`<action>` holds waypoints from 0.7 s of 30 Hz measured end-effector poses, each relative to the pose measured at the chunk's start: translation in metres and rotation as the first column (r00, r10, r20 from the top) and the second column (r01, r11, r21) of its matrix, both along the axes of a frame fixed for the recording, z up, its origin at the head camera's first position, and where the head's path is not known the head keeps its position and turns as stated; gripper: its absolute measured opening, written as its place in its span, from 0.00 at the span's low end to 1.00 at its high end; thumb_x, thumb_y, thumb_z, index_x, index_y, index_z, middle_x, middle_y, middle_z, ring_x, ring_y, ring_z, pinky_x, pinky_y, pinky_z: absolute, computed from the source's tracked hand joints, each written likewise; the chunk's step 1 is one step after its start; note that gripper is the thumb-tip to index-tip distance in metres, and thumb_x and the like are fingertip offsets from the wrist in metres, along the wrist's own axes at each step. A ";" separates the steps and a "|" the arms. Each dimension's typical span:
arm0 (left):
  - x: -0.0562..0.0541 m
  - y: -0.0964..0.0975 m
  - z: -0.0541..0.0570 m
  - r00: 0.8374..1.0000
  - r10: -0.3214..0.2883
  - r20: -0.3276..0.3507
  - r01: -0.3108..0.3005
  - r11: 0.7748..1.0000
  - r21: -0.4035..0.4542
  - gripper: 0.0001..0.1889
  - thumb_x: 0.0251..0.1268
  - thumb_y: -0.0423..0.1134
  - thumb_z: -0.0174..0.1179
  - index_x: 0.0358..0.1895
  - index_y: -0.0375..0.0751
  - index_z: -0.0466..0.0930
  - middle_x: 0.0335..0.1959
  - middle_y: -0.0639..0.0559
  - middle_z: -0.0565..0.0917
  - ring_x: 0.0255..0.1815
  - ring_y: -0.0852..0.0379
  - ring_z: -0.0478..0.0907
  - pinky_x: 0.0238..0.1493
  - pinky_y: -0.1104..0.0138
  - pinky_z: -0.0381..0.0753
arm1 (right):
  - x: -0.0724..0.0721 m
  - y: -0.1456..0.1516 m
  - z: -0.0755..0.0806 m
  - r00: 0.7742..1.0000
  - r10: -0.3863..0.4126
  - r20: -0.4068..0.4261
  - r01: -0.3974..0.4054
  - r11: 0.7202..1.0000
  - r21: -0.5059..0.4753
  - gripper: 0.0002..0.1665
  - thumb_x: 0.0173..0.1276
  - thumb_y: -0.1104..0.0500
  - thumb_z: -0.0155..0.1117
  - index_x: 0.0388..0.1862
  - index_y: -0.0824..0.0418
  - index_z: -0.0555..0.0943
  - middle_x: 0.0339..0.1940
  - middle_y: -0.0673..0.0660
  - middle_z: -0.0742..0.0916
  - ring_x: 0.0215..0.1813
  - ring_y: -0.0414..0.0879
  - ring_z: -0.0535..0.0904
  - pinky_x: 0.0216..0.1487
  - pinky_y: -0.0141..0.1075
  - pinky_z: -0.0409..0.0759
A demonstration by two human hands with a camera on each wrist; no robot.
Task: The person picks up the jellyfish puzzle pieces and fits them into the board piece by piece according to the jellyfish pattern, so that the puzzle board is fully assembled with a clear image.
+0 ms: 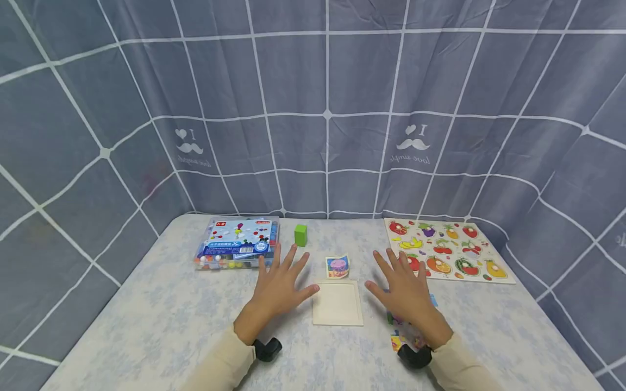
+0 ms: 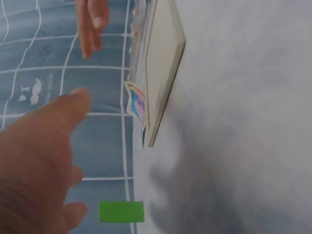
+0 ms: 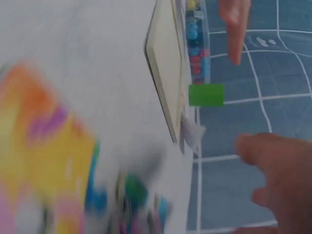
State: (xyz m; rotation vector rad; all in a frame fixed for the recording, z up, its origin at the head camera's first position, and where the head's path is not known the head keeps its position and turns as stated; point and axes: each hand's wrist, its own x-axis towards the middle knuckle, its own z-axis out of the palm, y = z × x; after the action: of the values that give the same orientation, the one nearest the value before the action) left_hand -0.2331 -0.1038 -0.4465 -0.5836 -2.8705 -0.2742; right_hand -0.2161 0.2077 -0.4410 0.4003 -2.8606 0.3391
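The tray (image 1: 337, 303) lies between 2 raised hands: the left hand (image 1: 277, 288) at 9 o'clock, fingers spread apart, thumb tip at the tray's left edge; the right hand (image 1: 405, 288) at 3, fingers also apart, a gap between thumb and right edge. A curled card (image 1: 337, 267) lies at 12, just past the far edge. The block (image 1: 300, 235) is at 11, slightly off the box (image 1: 238, 243) at 10. The board (image 1: 452, 259) is at 2; pieces (image 1: 395, 341) at 4, partly hidden, with bare table (image 1: 376, 339) before the tray.

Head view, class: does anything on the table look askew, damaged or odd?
Yes: the small picture card just beyond the pale square tray has curled edges, lifting off the table instead of lying flat.
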 end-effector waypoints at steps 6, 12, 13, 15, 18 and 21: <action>0.020 -0.015 0.000 0.970 -0.234 0.070 0.230 0.971 0.064 0.40 0.59 0.64 0.68 0.71 0.46 0.75 0.70 0.45 0.74 0.71 0.38 0.68 0.63 0.39 0.67 | 0.013 0.035 0.006 0.991 0.131 -0.020 -0.131 0.991 0.013 0.29 0.61 0.52 0.77 0.60 0.60 0.82 0.57 0.60 0.85 0.59 0.62 0.79 0.61 0.71 0.62; 0.025 -0.015 -0.010 0.935 -0.336 0.111 0.321 0.938 0.129 0.33 0.60 0.58 0.70 0.66 0.45 0.79 0.64 0.49 0.79 0.62 0.46 0.75 0.55 0.48 0.76 | 0.011 0.045 -0.010 0.979 0.202 0.042 -0.201 0.979 -0.007 0.19 0.66 0.54 0.72 0.55 0.58 0.86 0.53 0.58 0.85 0.55 0.60 0.81 0.54 0.66 0.71; 0.025 -0.015 -0.012 0.935 -0.335 0.121 0.318 0.938 0.136 0.32 0.60 0.58 0.70 0.65 0.45 0.80 0.64 0.50 0.79 0.62 0.46 0.75 0.55 0.47 0.75 | 0.011 0.044 -0.012 0.977 0.207 0.043 -0.207 0.978 -0.010 0.18 0.67 0.54 0.72 0.54 0.58 0.86 0.53 0.58 0.85 0.54 0.59 0.81 0.54 0.65 0.72; 0.025 -0.016 -0.015 0.935 -0.327 0.139 0.307 0.940 0.148 0.29 0.62 0.57 0.70 0.63 0.48 0.82 0.65 0.53 0.79 0.63 0.47 0.73 0.55 0.46 0.74 | 0.010 0.042 -0.016 0.978 0.208 0.034 -0.207 0.978 -0.013 0.16 0.67 0.56 0.72 0.52 0.58 0.86 0.51 0.57 0.85 0.53 0.58 0.81 0.52 0.62 0.74; 0.025 -0.016 -0.019 0.936 -0.322 0.139 0.298 0.939 0.169 0.26 0.63 0.56 0.69 0.61 0.50 0.84 0.65 0.56 0.78 0.63 0.48 0.72 0.56 0.45 0.72 | 0.010 0.040 -0.019 0.983 0.182 0.029 -0.181 0.983 -0.029 0.14 0.67 0.58 0.72 0.50 0.57 0.86 0.50 0.57 0.85 0.52 0.58 0.81 0.53 0.59 0.74; 0.025 -0.014 -0.022 0.938 -0.323 0.129 0.297 0.936 0.190 0.24 0.63 0.56 0.70 0.59 0.50 0.84 0.65 0.56 0.79 0.62 0.48 0.72 0.55 0.45 0.72 | 0.009 0.038 -0.019 0.987 0.154 0.051 -0.151 0.987 -0.048 0.13 0.66 0.58 0.71 0.49 0.56 0.86 0.50 0.57 0.84 0.53 0.58 0.80 0.55 0.58 0.74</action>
State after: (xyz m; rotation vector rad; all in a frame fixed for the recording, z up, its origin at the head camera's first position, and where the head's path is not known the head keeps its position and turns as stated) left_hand -0.2084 -0.1180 -0.4688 -1.0259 -2.8523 -0.6312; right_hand -0.2070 0.2458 -0.4595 0.6125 -2.8758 0.4465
